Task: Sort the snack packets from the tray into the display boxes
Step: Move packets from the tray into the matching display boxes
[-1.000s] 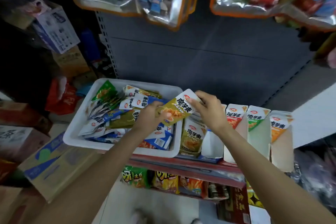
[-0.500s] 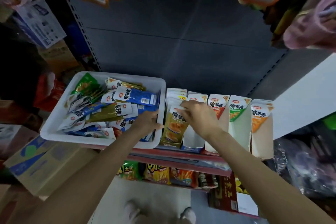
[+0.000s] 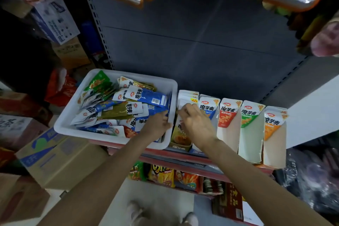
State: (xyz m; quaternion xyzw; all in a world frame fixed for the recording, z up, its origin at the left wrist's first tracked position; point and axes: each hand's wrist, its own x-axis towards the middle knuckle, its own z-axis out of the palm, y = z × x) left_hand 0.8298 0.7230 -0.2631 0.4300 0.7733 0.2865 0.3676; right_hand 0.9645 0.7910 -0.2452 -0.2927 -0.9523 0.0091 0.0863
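The white tray (image 3: 73, 115) is sitting on the shelf (image 3: 183, 158), touching the display boxes (image 3: 229, 134). The right hand (image 3: 196, 124) is pinching an olive packet (image 3: 180, 134) into the leftmost box; best slid straight down, long axis upright, label forward. The left hand (image 3: 157, 124) is reaching into the tray, its grip impossible to tell.

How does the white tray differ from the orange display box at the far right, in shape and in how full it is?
The white tray is wide and shallow; the orange display box is narrow and tall. The white tray holds a loose pile of mixed packets; the orange display box shows no loose packets inside from this view. Both stand on the same shelf.
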